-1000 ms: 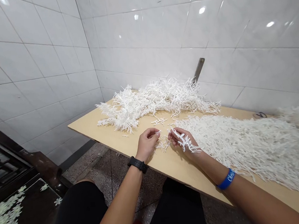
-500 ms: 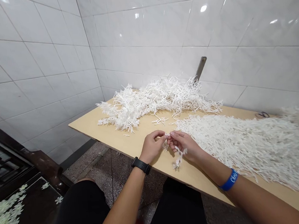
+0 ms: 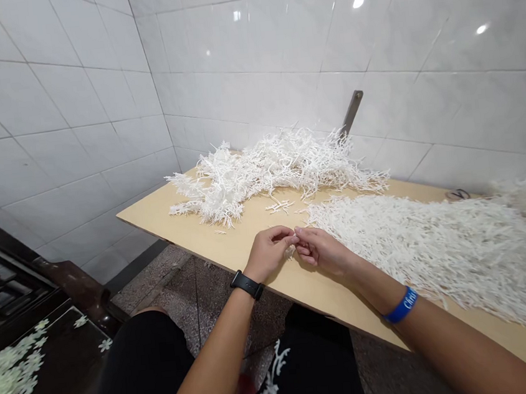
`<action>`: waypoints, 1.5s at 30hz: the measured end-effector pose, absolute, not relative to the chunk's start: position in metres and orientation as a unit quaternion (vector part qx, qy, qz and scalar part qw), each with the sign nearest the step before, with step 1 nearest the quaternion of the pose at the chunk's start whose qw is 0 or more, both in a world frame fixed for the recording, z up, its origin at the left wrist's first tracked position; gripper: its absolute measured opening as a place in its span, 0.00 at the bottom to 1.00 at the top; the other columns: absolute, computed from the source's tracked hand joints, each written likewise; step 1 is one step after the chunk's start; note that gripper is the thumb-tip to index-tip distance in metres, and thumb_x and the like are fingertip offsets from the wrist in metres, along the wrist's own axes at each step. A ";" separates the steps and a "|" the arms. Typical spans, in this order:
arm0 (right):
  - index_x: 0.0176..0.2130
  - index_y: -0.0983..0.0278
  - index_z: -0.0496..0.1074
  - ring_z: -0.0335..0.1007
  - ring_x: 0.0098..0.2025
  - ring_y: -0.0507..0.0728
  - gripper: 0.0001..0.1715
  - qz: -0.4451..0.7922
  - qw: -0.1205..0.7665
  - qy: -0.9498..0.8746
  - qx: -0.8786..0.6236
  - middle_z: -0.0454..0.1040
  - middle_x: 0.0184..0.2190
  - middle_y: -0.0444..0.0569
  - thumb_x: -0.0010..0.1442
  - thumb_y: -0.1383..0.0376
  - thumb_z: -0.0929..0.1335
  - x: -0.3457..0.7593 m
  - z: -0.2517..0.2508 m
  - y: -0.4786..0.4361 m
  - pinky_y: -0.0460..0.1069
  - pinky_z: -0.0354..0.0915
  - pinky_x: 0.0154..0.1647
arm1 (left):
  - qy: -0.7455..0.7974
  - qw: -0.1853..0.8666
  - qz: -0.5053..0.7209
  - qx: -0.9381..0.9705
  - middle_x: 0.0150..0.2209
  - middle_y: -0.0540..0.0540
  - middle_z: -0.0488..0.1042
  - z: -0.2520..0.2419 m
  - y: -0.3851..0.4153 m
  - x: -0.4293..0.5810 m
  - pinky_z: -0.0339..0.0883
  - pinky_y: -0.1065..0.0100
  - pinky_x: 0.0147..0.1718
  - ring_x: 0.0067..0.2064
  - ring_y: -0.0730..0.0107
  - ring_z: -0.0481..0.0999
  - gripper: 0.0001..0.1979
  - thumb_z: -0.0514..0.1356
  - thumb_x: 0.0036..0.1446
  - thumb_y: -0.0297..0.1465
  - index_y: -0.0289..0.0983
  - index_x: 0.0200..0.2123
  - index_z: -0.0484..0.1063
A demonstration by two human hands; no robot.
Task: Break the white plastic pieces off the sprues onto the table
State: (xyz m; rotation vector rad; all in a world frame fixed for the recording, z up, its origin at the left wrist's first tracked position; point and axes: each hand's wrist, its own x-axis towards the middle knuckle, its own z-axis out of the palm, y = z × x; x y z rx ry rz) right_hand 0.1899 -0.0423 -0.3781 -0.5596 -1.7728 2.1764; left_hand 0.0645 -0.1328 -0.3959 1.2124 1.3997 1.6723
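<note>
Over the table's front edge, my left hand (image 3: 270,252) is closed in a pinch, with a black watch on its wrist. My right hand (image 3: 324,251) is pinched too, its fingertips meeting those of the left. A small white branching plastic sprig (image 3: 290,253) shows just under the left fingers; most of it is hidden by them. Another white branched strand (image 3: 273,381) is below the hands, in front of my dark-clothed leg, apart from both hands. Right of my right hand spreads a wide heap of short white sprigs (image 3: 427,242).
A tangled pile of white branching pieces (image 3: 283,163) lies at the back of the wooden table (image 3: 152,212). A grey metal bar (image 3: 352,112) leans near the tiled wall. At lower left, pale flowers (image 3: 10,386) lie on a dark wooden seat (image 3: 68,361).
The white strand that hung by my right hand has come away and dropped down in front of my leg. Both hands stay together in nearly the same place.
</note>
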 end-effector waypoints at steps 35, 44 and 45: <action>0.36 0.62 0.79 0.72 0.25 0.56 0.13 0.386 0.378 -0.800 -0.261 0.79 0.29 0.50 0.58 0.59 0.66 0.190 -0.389 -0.026 0.53 0.68 0.30 | 0.665 0.112 0.600 0.431 0.35 0.44 0.81 -0.405 -0.129 0.065 0.68 0.63 0.41 0.37 0.62 0.78 0.09 0.58 0.54 0.27 0.40 0.33 0.80; 0.28 0.61 0.74 0.69 0.24 0.55 0.15 0.193 0.484 -0.840 -0.150 0.73 0.22 0.48 0.63 0.58 0.65 0.191 -0.339 -0.046 0.51 0.65 0.29 | 0.701 0.033 0.535 0.470 0.38 0.41 0.80 -0.409 -0.172 0.018 0.66 0.60 0.45 0.41 0.56 0.76 0.10 0.58 0.56 0.34 0.39 0.35 0.79; 0.30 0.61 0.74 0.70 0.26 0.56 0.15 0.160 0.493 -0.844 -0.139 0.74 0.23 0.49 0.64 0.59 0.64 0.185 -0.326 -0.039 0.51 0.66 0.31 | 0.715 0.019 0.518 0.470 0.39 0.41 0.80 -0.410 -0.176 0.013 0.66 0.59 0.46 0.42 0.56 0.75 0.10 0.57 0.57 0.33 0.39 0.37 0.78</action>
